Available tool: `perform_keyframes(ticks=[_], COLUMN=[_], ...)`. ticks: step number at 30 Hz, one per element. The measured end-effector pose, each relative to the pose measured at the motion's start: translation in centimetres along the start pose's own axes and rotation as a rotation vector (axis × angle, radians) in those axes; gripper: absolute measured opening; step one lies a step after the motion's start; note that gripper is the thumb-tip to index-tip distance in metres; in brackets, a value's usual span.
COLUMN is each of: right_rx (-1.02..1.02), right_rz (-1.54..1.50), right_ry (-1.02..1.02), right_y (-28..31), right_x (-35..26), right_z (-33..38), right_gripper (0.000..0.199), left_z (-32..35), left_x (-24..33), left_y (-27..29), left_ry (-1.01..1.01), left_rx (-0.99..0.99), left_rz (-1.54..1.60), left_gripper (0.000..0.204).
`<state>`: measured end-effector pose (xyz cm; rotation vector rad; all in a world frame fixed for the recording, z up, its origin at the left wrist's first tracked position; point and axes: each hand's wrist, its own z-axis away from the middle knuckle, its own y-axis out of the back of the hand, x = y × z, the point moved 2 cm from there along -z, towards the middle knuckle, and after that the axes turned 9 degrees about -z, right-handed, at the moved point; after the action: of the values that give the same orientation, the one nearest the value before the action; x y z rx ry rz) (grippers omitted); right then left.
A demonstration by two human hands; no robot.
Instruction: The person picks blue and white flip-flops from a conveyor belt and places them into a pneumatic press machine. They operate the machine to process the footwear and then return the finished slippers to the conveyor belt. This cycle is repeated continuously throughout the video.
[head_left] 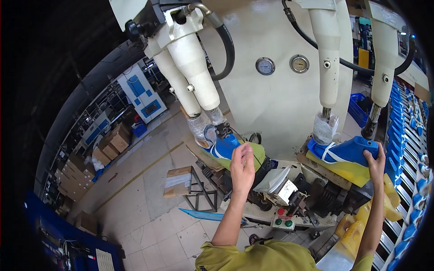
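Note:
On the right-hand station of the press, a blue shoe last with white straps lies on a yellow pad. My right hand is closed around its heel end, thumb on the near side. A second blue last with white straps sits under the left pair of press cylinders, on a yellow-green pad. Right beside its heel end is my left hand, fingers curled inward. Whatever those fingers hold, if anything, is hidden. Plastic wrap covers the lower cylinder end over the right last's toe.
Two round gauges are on the white machine panel. Red and green buttons face me below the white pads. At right, a roller conveyor carries rows of blue lasts; yellow pieces lie beside it. A metal stand stands left.

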<state>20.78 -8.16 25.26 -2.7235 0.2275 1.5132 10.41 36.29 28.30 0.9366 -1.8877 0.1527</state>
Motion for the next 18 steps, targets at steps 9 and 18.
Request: perform_keyframes(ticks=[9, 18], right_rx=[-0.008, 0.010], right_rz=[0.182, 0.414], right_ry=[0.233, 0.451], right_y=[-1.3, -4.0], right_x=[-4.6, -14.4], right_z=[1.2, 1.5], right_gripper=[0.034, 0.029], left_z=[-0.3, 16.7], left_x=[-0.2, 9.6], left_y=[0.0, -9.0], left_ry=[0.120, 0.529], left_rx=[0.031, -0.970], left_rz=[0.215, 0.939], left_gripper=[0.040, 0.065])
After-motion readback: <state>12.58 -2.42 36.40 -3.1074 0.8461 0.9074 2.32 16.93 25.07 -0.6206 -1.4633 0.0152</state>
